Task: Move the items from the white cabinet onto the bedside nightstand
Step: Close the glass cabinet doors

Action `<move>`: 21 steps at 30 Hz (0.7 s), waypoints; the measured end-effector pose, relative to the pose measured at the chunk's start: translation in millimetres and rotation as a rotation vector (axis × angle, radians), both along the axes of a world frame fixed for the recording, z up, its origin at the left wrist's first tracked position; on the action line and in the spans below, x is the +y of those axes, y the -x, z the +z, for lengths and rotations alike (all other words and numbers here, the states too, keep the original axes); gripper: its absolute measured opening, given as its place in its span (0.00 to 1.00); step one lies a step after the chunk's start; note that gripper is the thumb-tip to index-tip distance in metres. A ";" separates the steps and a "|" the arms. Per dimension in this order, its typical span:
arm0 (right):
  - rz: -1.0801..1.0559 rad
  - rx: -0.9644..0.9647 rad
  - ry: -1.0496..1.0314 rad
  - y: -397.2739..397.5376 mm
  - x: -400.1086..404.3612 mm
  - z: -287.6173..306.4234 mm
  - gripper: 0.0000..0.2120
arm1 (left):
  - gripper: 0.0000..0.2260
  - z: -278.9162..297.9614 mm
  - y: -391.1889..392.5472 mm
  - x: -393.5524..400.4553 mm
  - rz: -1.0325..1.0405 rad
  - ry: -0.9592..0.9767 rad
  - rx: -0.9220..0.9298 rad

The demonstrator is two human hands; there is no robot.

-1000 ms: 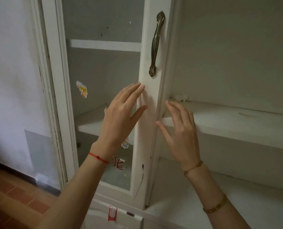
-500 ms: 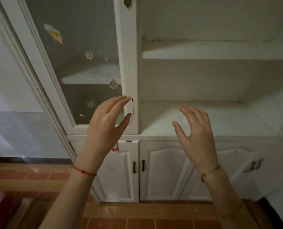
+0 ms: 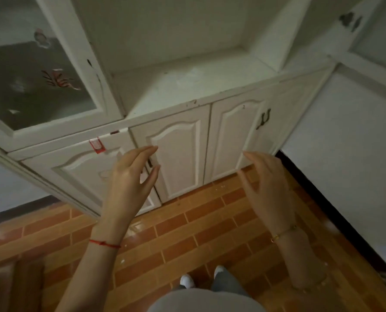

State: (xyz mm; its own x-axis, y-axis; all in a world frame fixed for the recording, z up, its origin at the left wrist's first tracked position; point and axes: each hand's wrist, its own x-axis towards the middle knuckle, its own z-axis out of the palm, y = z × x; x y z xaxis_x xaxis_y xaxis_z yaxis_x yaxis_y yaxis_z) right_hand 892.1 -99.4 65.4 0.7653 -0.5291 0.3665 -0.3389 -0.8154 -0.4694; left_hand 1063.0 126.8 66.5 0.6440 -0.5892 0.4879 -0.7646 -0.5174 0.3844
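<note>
The white cabinet (image 3: 196,118) stands in front of me, seen from above. Its open middle shelf (image 3: 187,84) shows a bare white surface with no items on it. Below are closed lower doors with dark handles (image 3: 263,119). My left hand (image 3: 129,179) hovers in front of the lower left doors, fingers apart, holding nothing. My right hand (image 3: 266,185) is raised beside it over the floor, fingers apart, holding nothing. The nightstand is not in view.
A glass door (image 3: 41,86) with stickers hangs open at the upper left. A second door (image 3: 367,41) is open at the upper right. Orange brick-pattern tiles (image 3: 187,233) cover the floor. My feet (image 3: 187,280) show at the bottom. A white wall (image 3: 345,154) lies to the right.
My view has tilted down from the upper shelves to the lower doors and floor. Both hands have dropped lower with it, still holding nothing.
</note>
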 end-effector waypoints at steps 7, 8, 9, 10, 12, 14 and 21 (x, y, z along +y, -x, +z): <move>-0.164 0.123 -0.073 91.9 -6.2 -30.2 0.20 | 0.16 -24.6 55.7 -36.9 -0.151 -0.058 0.090; -0.189 0.129 -0.084 103.5 -8.0 -32.9 0.20 | 0.16 -27.1 63.5 -43.2 -0.171 -0.070 0.097; -0.211 0.130 -0.095 114.8 -10.2 -35.1 0.20 | 0.16 -29.5 71.3 -49.9 -0.192 -0.078 0.102; -0.228 0.132 -0.106 125.8 -12.9 -37.0 0.19 | 0.16 -31.5 79.6 -56.7 -0.211 -0.086 0.108; -0.264 0.129 -0.118 146.3 -20.4 -39.5 0.19 | 0.16 -35.5 96.1 -71.4 -0.249 -0.103 0.111; -0.302 0.125 -0.121 165.9 -30.5 -42.2 0.19 | 0.16 -37.9 111.0 -86.5 -0.284 -0.118 0.110; -0.400 0.103 -0.163 226.2 -73.2 -45.6 0.20 | 0.16 -39.2 155.7 -141.3 -0.337 -0.111 0.137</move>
State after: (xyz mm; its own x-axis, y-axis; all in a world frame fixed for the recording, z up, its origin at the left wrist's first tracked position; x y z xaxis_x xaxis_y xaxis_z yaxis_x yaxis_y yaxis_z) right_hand 665.9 -172.6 19.9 0.5162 -0.8360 0.1862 -0.6645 -0.5281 -0.5287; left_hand 907.3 -14.5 27.3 0.4597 -0.8236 0.3321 -0.8445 -0.2897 0.4504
